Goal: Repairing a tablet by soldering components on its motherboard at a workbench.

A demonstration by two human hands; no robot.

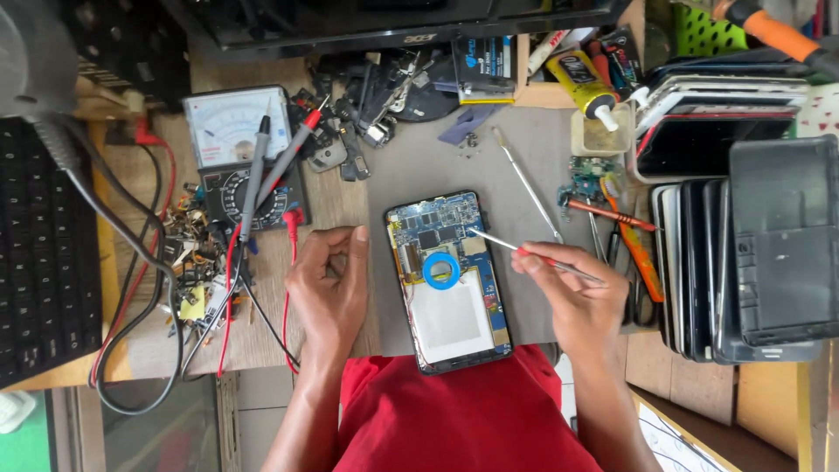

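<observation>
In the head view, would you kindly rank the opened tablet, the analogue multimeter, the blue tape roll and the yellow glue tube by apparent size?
1. Opened tablet
2. Analogue multimeter, slightly smaller, though the two are fairly close
3. Yellow glue tube
4. Blue tape roll, lying on the tablet

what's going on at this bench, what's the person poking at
A person in a red shirt sits at a cluttered workbench with an opened tablet lying back-off on a grey mat. The right hand holds a thin metal tool whose tip touches the exposed circuit board near the top. The left hand rests beside the tablet, fingers curled, holding nothing visible. A blue tape roll lies on the tablet. An analog multimeter with its probes sits to the left, and stacked tablets to the right.
</observation>
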